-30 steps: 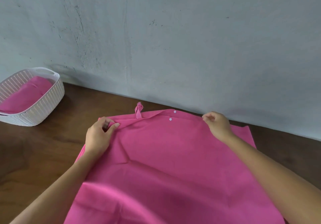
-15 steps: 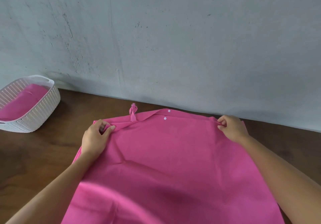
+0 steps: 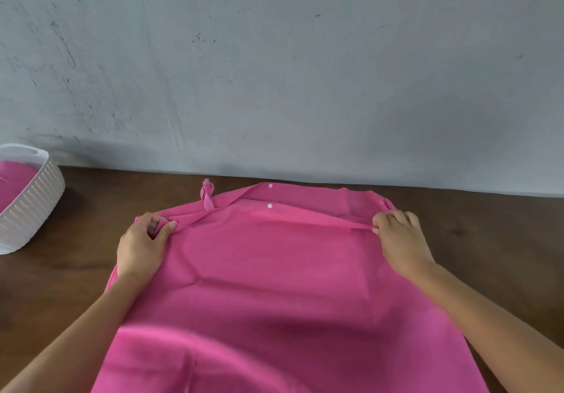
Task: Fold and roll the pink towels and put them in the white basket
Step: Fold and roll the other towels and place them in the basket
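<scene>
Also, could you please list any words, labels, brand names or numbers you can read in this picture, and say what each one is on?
None: no readable text shows anywhere.
The pink towel carries only two plain white snaps and a loop.
The white basket and the wall are unmarked.

The right hand [image 3: 399, 237] now sits farther toward 3 o'clock along the far edge of the pink towel [image 3: 274, 270], pinching the top layer near its corner and drawing that hem taut into a ridge.
</scene>
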Demonstrator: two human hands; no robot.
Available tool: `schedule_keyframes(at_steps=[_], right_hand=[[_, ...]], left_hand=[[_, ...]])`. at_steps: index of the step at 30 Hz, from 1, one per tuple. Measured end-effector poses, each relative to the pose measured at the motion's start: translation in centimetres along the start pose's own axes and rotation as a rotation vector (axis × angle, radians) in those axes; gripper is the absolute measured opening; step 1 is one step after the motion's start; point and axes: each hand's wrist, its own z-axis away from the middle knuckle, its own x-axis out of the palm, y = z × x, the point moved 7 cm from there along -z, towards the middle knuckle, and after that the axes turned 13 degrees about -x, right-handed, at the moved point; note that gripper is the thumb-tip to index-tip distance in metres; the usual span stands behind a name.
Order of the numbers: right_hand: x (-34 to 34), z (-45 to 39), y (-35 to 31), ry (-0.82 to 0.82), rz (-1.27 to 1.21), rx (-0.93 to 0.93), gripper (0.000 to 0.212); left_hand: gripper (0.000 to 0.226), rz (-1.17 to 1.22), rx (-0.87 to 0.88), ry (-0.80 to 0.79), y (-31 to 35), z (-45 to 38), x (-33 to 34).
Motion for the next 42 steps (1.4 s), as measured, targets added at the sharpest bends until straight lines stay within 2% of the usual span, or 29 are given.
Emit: schedule_keyframes(at_steps=[5, 9, 17, 19, 22, 29, 36, 42], right_hand=[[0.2, 2.4, -1.0, -0.019, 0.057, 0.017, 0.006], [0.1, 1.6, -0.8, -0.094, 0.071, 0.086, 0.016], [-1.1, -2.3, -0.1, -0.357, 0.209, 0.206, 0.033], [-1.0, -2.3, 0.6, -0.422, 0.214, 0.243, 0.044], [-0.8, -1.7, 1.4, -0.539, 0.18, 0.297, 0.048], [-3.2, 0.8, 2.2, -0.587, 0.081, 0.359, 0.041], [-6.7, 3.7, 2.0, -0.497, 0.119, 0.439, 0.036], [-9.3, 7.0, 1.1, -0.423, 0.165, 0.441, 0.03]], left_hand=[[0.02, 0.007, 0.003, -0.018, -0.1, -0.1, 0.0], [0.018, 0.017, 0.009, -0.025, 0.1, 0.2, -0.1], [0.02, 0.028, 0.001, -0.036, -0.1, 0.0, -0.1], [0.021, 0.039, 0.001, -0.041, -0.2, 0.0, -0.1], [0.019, 0.05, 0.0, -0.053, -0.2, 0.0, -0.1], [0.019, 0.083, 0.021, -0.073, -0.3, -0.2, 0.0], [0.019, 0.108, 0.044, -0.1, -0.8, -0.4, 0.0], [0.013, 0.112, 0.051, -0.219, -0.7, -0.2, -1.0]])
